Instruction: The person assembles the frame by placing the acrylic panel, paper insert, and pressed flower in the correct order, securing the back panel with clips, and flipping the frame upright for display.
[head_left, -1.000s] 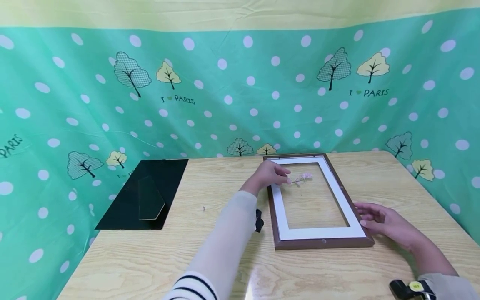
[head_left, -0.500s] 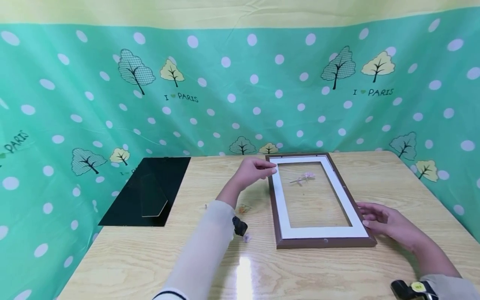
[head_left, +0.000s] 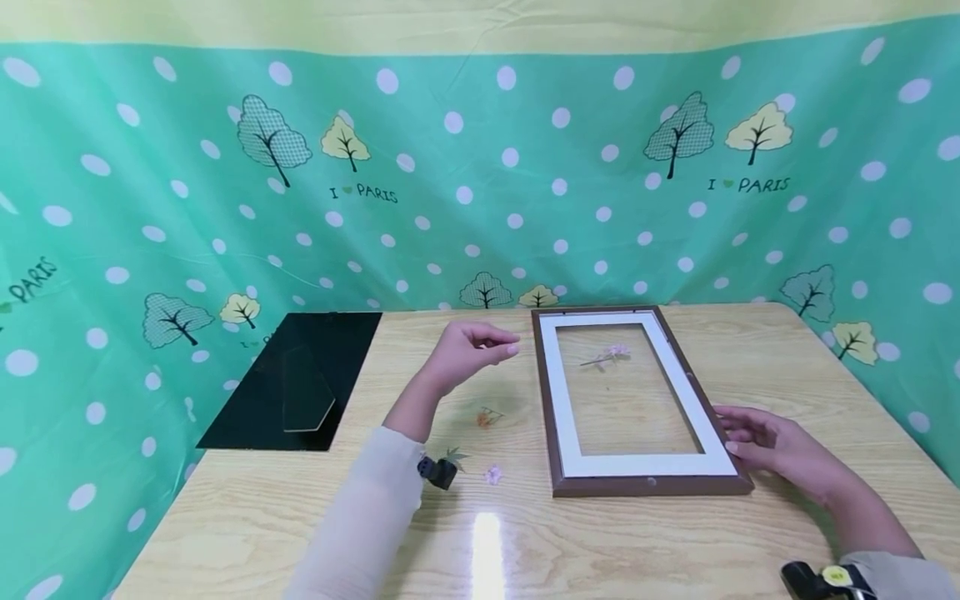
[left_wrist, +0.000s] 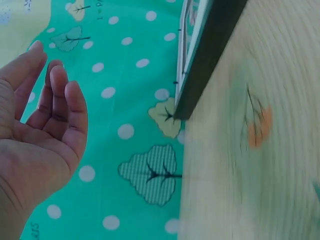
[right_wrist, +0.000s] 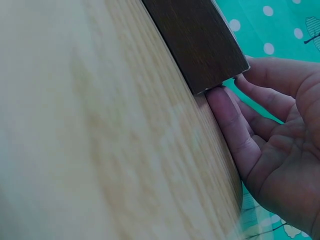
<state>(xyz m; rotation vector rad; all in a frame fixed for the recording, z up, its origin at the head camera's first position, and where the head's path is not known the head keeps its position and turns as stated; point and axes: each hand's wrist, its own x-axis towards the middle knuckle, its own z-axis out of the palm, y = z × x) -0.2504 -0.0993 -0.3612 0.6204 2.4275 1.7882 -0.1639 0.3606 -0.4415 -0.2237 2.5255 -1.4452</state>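
A brown picture frame with a white mat lies on the wooden table. Inside the mat's window lies a pink flower sprig. My left hand hovers left of the frame, thumb and fingers loosely bent, nothing between them in the left wrist view. On the table below it are an orange flower sprig, a green leaf and a small purple flower. Against the frame's right side, near its front corner, my right hand rests with relaxed fingers; thumb and fingertips meet the edge in the right wrist view.
At the back left lies a black backing board with its stand flap raised. A green dotted cloth hangs behind the table. Bare wood shows in front of the frame.
My left hand has drawn back leftward from the frame, leaving the pink sprig inside the window. The orange sprig, leaf and purple flower have come into view. My right hand stays at the frame.
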